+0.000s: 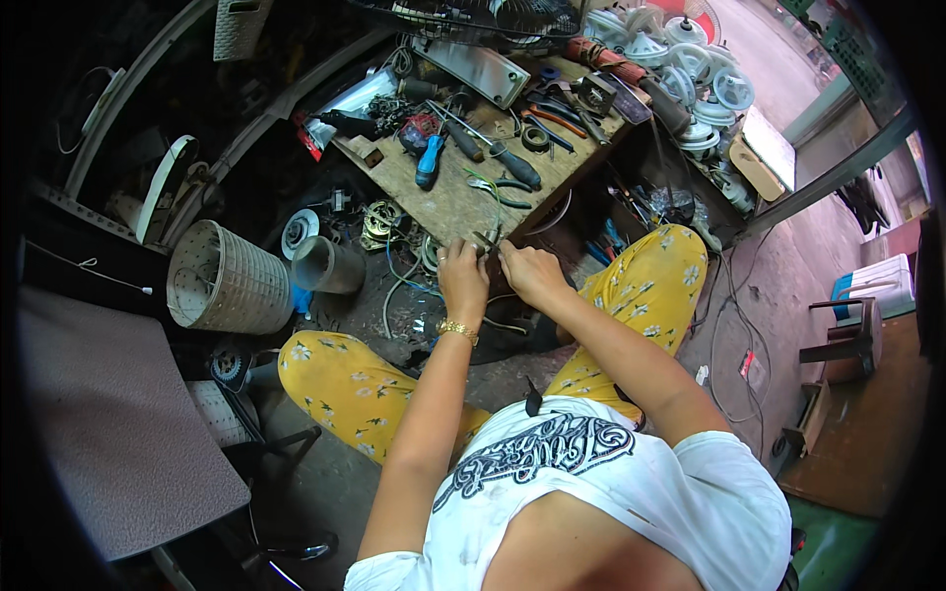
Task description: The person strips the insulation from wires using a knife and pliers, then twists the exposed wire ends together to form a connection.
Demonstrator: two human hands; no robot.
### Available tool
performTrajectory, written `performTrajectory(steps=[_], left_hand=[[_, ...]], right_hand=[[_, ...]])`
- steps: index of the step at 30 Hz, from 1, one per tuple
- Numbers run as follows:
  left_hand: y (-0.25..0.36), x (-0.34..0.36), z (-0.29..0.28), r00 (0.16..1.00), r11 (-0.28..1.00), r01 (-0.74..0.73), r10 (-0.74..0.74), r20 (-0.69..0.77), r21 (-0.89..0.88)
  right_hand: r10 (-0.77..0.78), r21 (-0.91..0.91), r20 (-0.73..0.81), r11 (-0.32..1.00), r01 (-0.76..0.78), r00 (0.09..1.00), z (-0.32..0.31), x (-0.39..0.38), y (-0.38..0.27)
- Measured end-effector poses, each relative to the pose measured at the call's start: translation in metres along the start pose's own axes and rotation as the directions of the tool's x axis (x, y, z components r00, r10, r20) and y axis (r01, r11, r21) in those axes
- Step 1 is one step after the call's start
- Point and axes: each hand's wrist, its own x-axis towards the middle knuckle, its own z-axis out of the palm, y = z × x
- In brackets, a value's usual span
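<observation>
My left hand (463,278) and my right hand (533,272) meet at the near edge of the wooden workbench (455,209). Both have their fingers closed around a small dark metal piece (488,238), mostly hidden by the fingers, so its kind does not show. Just beyond it lie pliers (505,183) with dark handles and a thin yellow-green wire (481,175). A blue-handled screwdriver (430,163) and a long screwdriver with a dark grip (516,165) rest farther back, near a roll of dark tape (535,138).
Left of the bench stand a white perforated basket (232,281) and a translucent bucket (330,266), with loose motor parts (382,225) and wires beside them. White plastic wheels (695,74) pile up at the far right. Cables (734,325) run along the right floor. A grey-topped seat (118,424) stands left.
</observation>
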Motion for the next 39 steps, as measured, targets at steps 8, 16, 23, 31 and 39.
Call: performTrajectory(steps=[8,16,23,31,39], left_hand=[[0.002,0.002,-0.002,1.000,1.000,0.014,-0.014,0.002,0.006],[-0.003,0.003,0.000,0.996,0.999,0.024,-0.026,0.085,0.026],[0.001,0.006,0.000,0.996,0.998,0.021,-0.026,0.091,0.055],[-0.002,0.007,0.004,0.993,1.000,-0.004,0.001,0.119,0.027],[-0.002,0.005,0.007,0.997,0.991,-0.020,0.029,0.065,-0.132]], right_hand=[[-0.029,-0.044,-0.004,0.999,0.029,1.000,0.011,0.010,0.001],[-0.045,-0.027,0.014,0.999,0.046,0.999,0.006,0.010,0.000],[-0.025,-0.149,0.065,0.988,0.034,0.998,0.006,0.015,-0.007],[-0.043,-0.219,0.114,0.973,0.067,0.993,0.007,0.021,-0.008],[-0.071,-0.235,0.124,0.967,0.099,0.990,0.009,0.022,-0.007]])
